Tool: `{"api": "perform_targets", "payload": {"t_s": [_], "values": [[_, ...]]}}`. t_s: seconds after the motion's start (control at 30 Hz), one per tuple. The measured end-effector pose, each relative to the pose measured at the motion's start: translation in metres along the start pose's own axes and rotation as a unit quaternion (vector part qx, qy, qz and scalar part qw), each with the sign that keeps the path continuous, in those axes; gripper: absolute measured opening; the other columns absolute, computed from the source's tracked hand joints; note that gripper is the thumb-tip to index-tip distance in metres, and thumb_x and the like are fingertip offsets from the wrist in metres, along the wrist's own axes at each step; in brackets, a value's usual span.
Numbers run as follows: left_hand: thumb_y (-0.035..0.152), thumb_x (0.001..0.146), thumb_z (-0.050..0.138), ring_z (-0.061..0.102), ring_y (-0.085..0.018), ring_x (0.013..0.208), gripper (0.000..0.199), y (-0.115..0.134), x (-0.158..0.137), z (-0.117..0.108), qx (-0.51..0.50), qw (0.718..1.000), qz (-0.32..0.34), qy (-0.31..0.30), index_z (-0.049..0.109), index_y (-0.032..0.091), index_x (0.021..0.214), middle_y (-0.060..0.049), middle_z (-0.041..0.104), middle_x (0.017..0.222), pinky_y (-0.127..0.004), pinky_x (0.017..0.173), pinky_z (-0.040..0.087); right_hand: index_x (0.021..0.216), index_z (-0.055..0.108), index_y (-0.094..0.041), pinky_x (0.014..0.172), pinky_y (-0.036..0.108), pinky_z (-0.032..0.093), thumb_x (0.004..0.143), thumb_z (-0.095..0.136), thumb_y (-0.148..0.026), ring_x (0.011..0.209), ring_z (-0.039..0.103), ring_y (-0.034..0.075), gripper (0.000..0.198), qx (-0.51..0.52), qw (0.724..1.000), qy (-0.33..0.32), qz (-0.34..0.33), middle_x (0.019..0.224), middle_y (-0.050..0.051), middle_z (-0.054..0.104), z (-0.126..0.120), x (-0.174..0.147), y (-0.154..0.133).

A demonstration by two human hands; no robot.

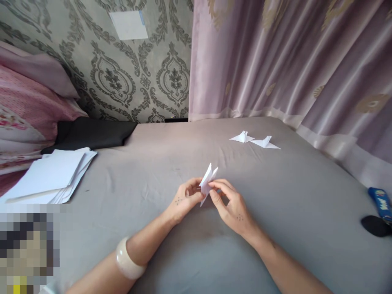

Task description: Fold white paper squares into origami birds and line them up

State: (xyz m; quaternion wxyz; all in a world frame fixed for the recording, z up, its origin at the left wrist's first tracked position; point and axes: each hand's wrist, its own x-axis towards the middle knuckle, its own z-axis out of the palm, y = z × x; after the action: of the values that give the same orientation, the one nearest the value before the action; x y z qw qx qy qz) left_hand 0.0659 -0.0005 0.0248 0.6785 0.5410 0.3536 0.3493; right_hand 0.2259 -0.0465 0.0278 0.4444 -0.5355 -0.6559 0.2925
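Observation:
A piece of folded white paper (206,185) is held upright over the bed, with two pointed flaps sticking up from its top. My left hand (183,201) pinches its left side between thumb and fingers. On the other side, the fingertips and thumb of my right hand (232,205) close on the paper's right edge. Farther back lie two folded white paper shapes, a left one (243,137) and a right one (266,142), side by side with their tips close together. Each has flat pointed sides and a raised middle.
A stack of white paper sheets (45,173) lies at the left, by a black cloth (92,132). At the right edge are a blue packet (380,203) and a black oval object (376,226). Grey sheet (147,155) covers the bed; a pink curtain (260,61) hangs behind.

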Motion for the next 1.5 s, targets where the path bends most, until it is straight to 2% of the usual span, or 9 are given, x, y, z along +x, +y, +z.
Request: {"api": "perform_targets", "payload": {"t_s": [0.13,0.27,0.37,0.6,0.8,1.03,1.13,1.33,1.5], "values": [[0.035,0.079,0.069,0.066,-0.021,0.089,0.034,-0.002,0.003,-0.002,-0.105,0.993,-0.041,0.037,0.065,0.010,0.102,-0.011,0.071,0.095,-0.032,0.083,0.049,0.114,0.061,-0.020,0.082,0.028,0.053,0.092,0.050,-0.022,0.100,0.061,0.017,0.025,-0.029,0.997,-0.002,-0.068,0.113,0.009,0.062,-0.001,-0.001,-0.001],[0.030,0.073,0.073,0.065,-0.015,0.070,0.040,-0.010,0.008,-0.005,-0.153,0.976,-0.087,0.127,0.057,0.013,0.105,-0.005,0.070,0.080,-0.026,0.068,0.050,0.104,0.064,-0.019,0.075,0.025,0.053,0.091,0.050,-0.017,0.092,0.063,0.015,0.019,-0.055,0.992,0.091,-0.072,0.105,0.007,0.064,-0.004,0.004,0.006],[0.024,0.075,0.068,0.063,-0.013,0.065,0.027,-0.012,0.009,-0.005,-0.121,0.972,-0.122,0.158,0.053,0.015,0.096,-0.003,0.067,0.073,-0.023,0.064,0.048,0.101,0.064,-0.020,0.073,0.025,0.052,0.090,0.048,-0.014,0.089,0.063,0.015,0.020,-0.093,0.985,0.133,-0.061,0.100,0.006,0.065,-0.005,0.006,0.013],[0.021,0.080,0.055,0.058,-0.012,0.057,0.014,-0.008,0.006,0.001,0.017,0.968,-0.146,0.203,0.049,0.016,0.091,0.002,0.060,0.064,-0.021,0.055,0.044,0.114,0.064,-0.024,0.085,0.032,0.050,0.083,0.045,-0.005,0.097,0.058,0.019,0.040,-0.239,0.967,-0.065,-0.062,0.103,0.007,0.060,0.001,-0.002,0.016],[0.035,0.081,0.054,0.050,-0.011,0.051,0.023,0.000,0.010,-0.026,0.320,0.937,-0.093,0.100,0.061,0.014,0.072,0.002,0.055,0.056,-0.020,0.045,0.032,0.113,0.064,-0.023,0.084,0.037,0.050,0.081,0.046,-0.005,0.094,0.056,0.022,0.040,-0.304,0.945,-0.097,-0.067,0.099,0.007,0.059,0.005,-0.006,0.017],[0.030,0.084,0.058,0.058,-0.012,0.044,0.016,0.002,0.011,-0.022,0.076,0.967,-0.214,0.117,0.050,0.017,0.084,0.001,0.060,0.056,-0.023,0.045,0.047,0.114,0.058,-0.021,0.086,0.036,0.050,0.085,0.044,-0.009,0.097,0.059,0.023,0.035,-0.256,0.965,0.008,-0.061,0.102,0.009,0.062,0.008,-0.005,0.014],[0.034,0.087,0.054,0.056,-0.014,0.037,0.018,-0.001,0.006,-0.016,0.102,0.965,-0.218,0.100,0.044,0.019,0.087,0.002,0.059,0.050,-0.023,0.040,0.044,0.110,0.061,-0.022,0.084,0.035,0.049,0.082,0.043,-0.004,0.095,0.059,0.022,0.038,-0.255,0.964,-0.010,-0.073,0.100,0.008,0.062,0.008,-0.006,0.015],[0.026,0.086,0.047,0.050,-0.012,0.042,0.009,0.004,0.002,-0.033,0.422,0.901,-0.087,0.036,0.052,0.019,0.084,0.004,0.055,0.049,-0.022,0.047,0.035,0.112,0.063,-0.022,0.084,0.037,0.049,0.078,0.045,-0.001,0.094,0.056,0.022,0.044,-0.294,0.948,-0.101,-0.071,0.099,0.007,0.060,0.009,-0.008,0.016],[0.009,0.077,0.043,0.056,-0.013,0.067,0.032,0.007,0.001,-0.053,0.518,0.851,0.028,-0.083,0.060,0.021,0.101,-0.003,0.060,0.089,-0.025,0.065,0.042,0.113,0.062,-0.021,0.085,0.038,0.049,0.082,0.046,-0.005,0.095,0.055,0.022,0.038,-0.291,0.949,-0.108,-0.061,0.099,0.007,0.060,0.007,-0.005,0.013]]}}
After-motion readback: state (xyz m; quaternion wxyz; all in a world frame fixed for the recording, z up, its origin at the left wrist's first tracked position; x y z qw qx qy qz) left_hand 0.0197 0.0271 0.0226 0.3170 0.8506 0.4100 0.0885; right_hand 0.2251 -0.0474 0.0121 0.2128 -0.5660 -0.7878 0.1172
